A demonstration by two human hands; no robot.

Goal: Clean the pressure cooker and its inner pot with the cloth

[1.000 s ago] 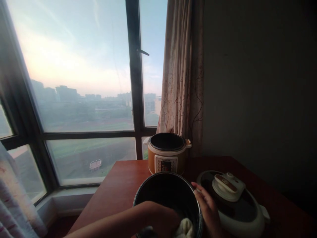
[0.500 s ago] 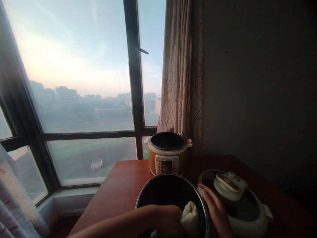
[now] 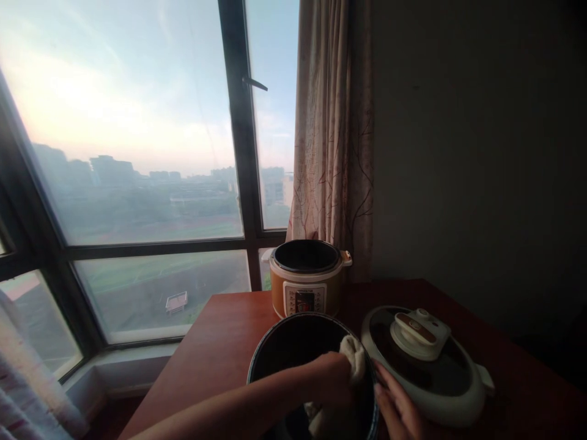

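A dark inner pot (image 3: 287, 342) with a shiny rim stands tilted toward me at the near side of the table. My left hand (image 3: 332, 376) reaches in over its opening, closed around a pale cloth (image 3: 352, 354) that presses against the right inner wall. More of that cloth hangs lower in the pot, partly in shadow. At the pot's right edge, my right hand (image 3: 398, 403) grips the rim from outside. Just behind the pot is the electric pressure cooker's body (image 3: 307, 281), its lid off and its control panel partly covered by the pot's rim.
The cooker's lid (image 3: 426, 360) lies on the red-brown table (image 3: 197, 360), to the right of my right hand. Behind the table are a large window (image 3: 151, 122), a patterned curtain (image 3: 321, 122) and a dark wall (image 3: 458, 153).
My left hand has moved the cloth up along the pot's right inner wall. My right hand has come from alongside the pot onto its rim. The view has shifted slightly.
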